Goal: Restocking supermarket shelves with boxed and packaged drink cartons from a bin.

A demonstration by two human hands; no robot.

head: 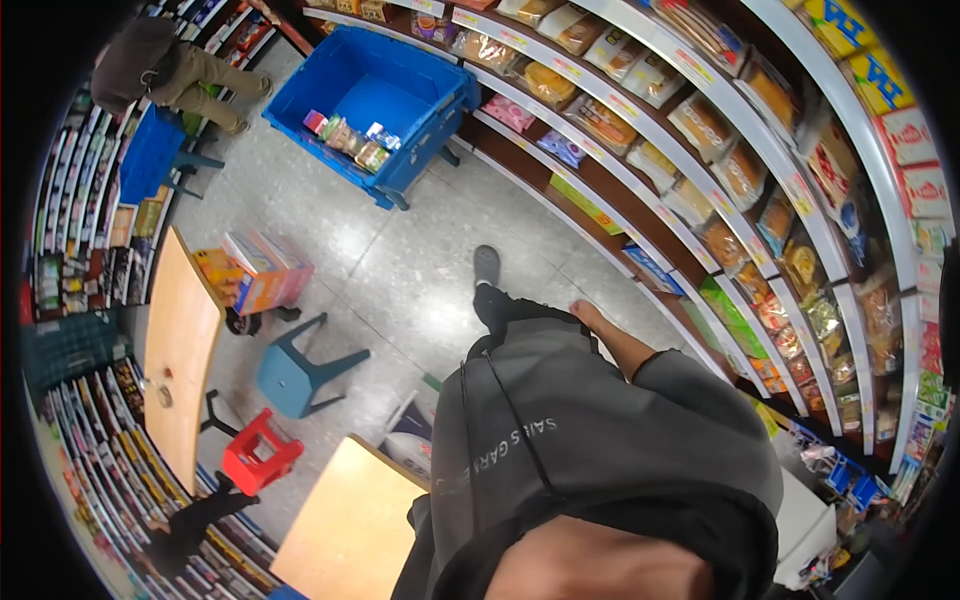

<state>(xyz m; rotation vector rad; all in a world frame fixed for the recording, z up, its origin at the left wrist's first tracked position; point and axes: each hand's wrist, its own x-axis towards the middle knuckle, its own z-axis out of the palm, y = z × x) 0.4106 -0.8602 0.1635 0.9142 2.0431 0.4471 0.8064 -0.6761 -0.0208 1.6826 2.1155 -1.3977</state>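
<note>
My right hand (pixel 583 311) hangs low beside my dark trousers, at the end of a bare forearm. It is small and partly hidden by my grey top, so its fingers cannot be made out; no object shows in it. My left hand is out of view. Before me on the grey floor is my foot in a grey clog (pixel 487 264). Farther ahead, a large blue plastic crate (pixel 360 79) rests on a stool, with several small packages (pixel 349 141) along its near side. To my right run curved-looking shelves (pixel 637 97) with bagged bread (pixel 551 82).
At left are a wooden tabletop (pixel 176 352), a teal stool (pixel 292 375), a red stool (pixel 262 454) and cardboard boxes (pixel 266 270). Another wooden table (pixel 352 517) stands close by my left side. A person (pixel 161 67) bends near a second blue crate (pixel 150 154), far left.
</note>
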